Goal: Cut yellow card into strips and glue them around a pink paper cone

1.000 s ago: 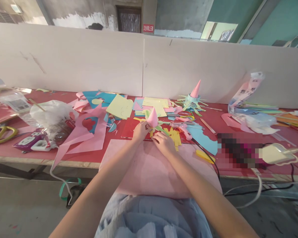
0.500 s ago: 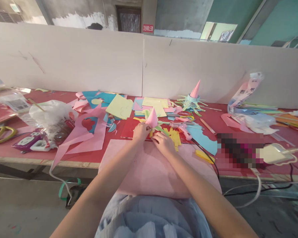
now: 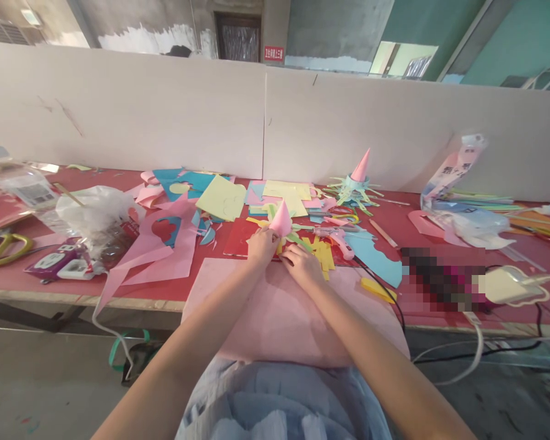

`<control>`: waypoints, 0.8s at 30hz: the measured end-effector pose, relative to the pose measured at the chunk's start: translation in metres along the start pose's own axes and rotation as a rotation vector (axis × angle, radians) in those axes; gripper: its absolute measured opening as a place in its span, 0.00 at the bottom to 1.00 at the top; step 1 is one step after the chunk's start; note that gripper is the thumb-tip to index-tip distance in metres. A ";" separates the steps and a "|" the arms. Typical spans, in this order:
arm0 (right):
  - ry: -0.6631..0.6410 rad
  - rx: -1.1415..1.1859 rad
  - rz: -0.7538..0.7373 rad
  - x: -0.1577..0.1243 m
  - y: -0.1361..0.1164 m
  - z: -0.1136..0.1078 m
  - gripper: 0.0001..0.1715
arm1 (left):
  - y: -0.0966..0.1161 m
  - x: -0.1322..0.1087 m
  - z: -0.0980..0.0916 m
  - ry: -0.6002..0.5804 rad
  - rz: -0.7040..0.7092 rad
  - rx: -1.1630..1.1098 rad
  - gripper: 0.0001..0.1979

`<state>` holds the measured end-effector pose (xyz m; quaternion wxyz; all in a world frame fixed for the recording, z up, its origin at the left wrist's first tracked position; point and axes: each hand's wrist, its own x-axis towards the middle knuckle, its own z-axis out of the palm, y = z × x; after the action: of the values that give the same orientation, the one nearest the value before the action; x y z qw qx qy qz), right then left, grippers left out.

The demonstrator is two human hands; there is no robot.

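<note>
My left hand is closed round the base of a small pink paper cone that has green and yellow paper strips fanning out under it. My right hand lies just right of it with its fingers curled, pinching at the strips by the cone's base; what it pinches is hidden. Both hands work over a red card, at the far edge of a large pink sheet that hangs over the table's front edge. A finished cone with pale green strips stands at the back.
Coloured paper scraps litter the red table. A glue gun with its black cable lies right of my hands. A power strip, crumpled plastic bag and yellow-handled scissors sit left. Packets of paper lie right.
My hands have barely moved; the fingers shift slightly at the cone's base.
</note>
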<state>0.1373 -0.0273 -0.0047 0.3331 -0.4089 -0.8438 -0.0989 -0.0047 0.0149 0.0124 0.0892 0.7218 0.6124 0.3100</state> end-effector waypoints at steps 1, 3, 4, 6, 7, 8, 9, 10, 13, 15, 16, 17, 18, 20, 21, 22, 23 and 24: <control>-0.002 -0.001 0.000 0.000 0.000 0.000 0.11 | 0.001 0.000 0.000 0.002 -0.004 0.015 0.08; -0.007 -0.005 0.000 0.000 -0.001 -0.001 0.11 | 0.003 0.000 0.000 0.001 -0.003 0.036 0.07; -0.008 -0.007 0.000 0.000 -0.001 -0.001 0.11 | 0.003 0.000 0.001 -0.001 -0.001 0.044 0.07; -0.013 -0.013 0.002 0.000 -0.002 -0.002 0.11 | 0.005 0.000 0.001 -0.007 -0.002 0.064 0.07; -0.018 -0.016 0.003 0.001 -0.002 -0.002 0.11 | 0.005 0.000 0.001 -0.013 -0.005 0.080 0.07; -0.022 -0.019 0.004 0.001 -0.003 -0.003 0.11 | 0.006 0.000 0.002 -0.019 -0.008 0.099 0.07; -0.025 -0.022 0.006 0.001 -0.003 -0.003 0.10 | 0.007 0.000 0.002 -0.025 -0.011 0.120 0.07; -0.028 -0.025 0.006 0.001 -0.003 -0.003 0.10 | 0.008 0.000 0.001 -0.030 -0.013 0.139 0.07; -0.033 -0.029 0.001 0.001 -0.003 -0.003 0.10 | 0.011 0.000 0.000 -0.045 -0.024 0.173 0.07; -0.036 -0.028 -0.006 0.001 -0.004 -0.004 0.11 | 0.012 0.000 -0.001 -0.055 -0.035 0.175 0.07; -0.034 -0.022 -0.005 0.001 -0.004 -0.004 0.12 | 0.012 0.000 -0.001 -0.057 -0.040 0.170 0.07; -0.030 -0.011 0.000 0.001 -0.004 -0.004 0.12 | 0.011 0.001 -0.002 -0.056 -0.043 0.163 0.07; -0.023 0.004 0.010 0.001 -0.004 -0.004 0.13 | 0.010 0.001 -0.002 -0.054 -0.046 0.153 0.07; -0.004 0.030 0.042 0.001 -0.005 -0.005 0.15 | 0.007 0.002 -0.001 -0.047 -0.048 0.127 0.06; 0.004 0.038 0.058 0.001 -0.005 -0.005 0.16 | 0.006 0.002 -0.001 -0.046 -0.049 0.112 0.05; 0.010 0.043 0.071 0.001 -0.005 -0.005 0.16 | 0.004 0.003 0.000 -0.045 -0.050 0.097 0.05; 0.014 0.044 0.079 0.001 -0.005 -0.006 0.17 | 0.002 0.003 0.000 -0.046 -0.053 0.084 0.04; 0.017 0.046 0.081 0.001 -0.005 -0.006 0.17 | 0.001 0.004 0.001 -0.048 -0.058 0.073 0.04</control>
<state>0.1359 -0.0326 0.0008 0.3534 -0.4343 -0.8256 -0.0696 -0.0032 0.0185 0.0137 0.0865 0.7137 0.6417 0.2672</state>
